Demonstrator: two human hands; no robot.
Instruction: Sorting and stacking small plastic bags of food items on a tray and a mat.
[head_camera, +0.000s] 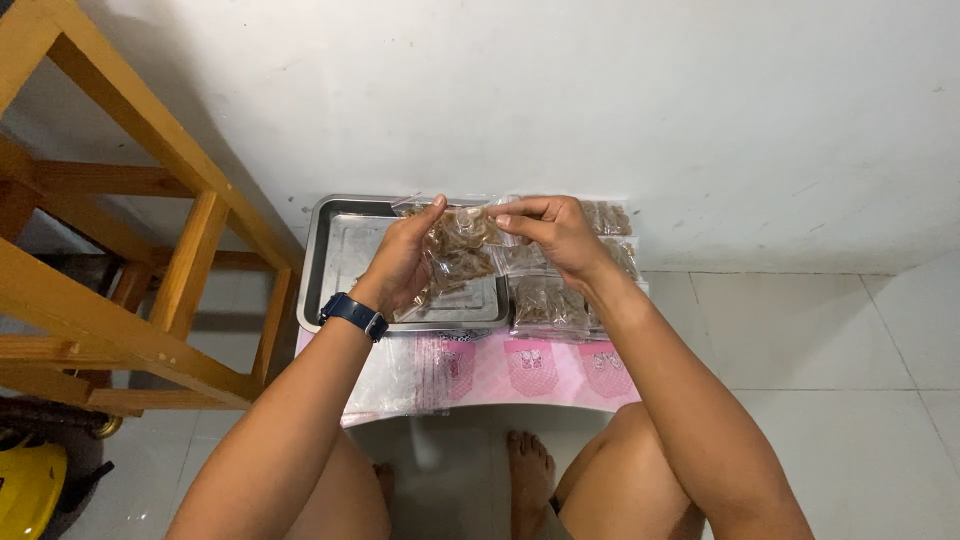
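White tiled floor against a white wall. Both hands, left hand (405, 262) and right hand (548, 232), pinch a clear bag of brown snacks (460, 250) above the steel tray (340, 250). A loose pinch could spill it. Filled bags (550, 305) lie at three o'clock; a wooden stool (120, 250) crowds nine o'clock.

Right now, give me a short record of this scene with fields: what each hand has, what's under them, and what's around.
left hand: holds the side of a clear bag of brown pieces, wears a dark wristwatch
right hand: pinches the bag's top edge
under hands: steel tray
beside tray: filled clear bags laid flat in a stack
in front: pink-printed empty bags
left of scene: wooden frame
floor: white tiles
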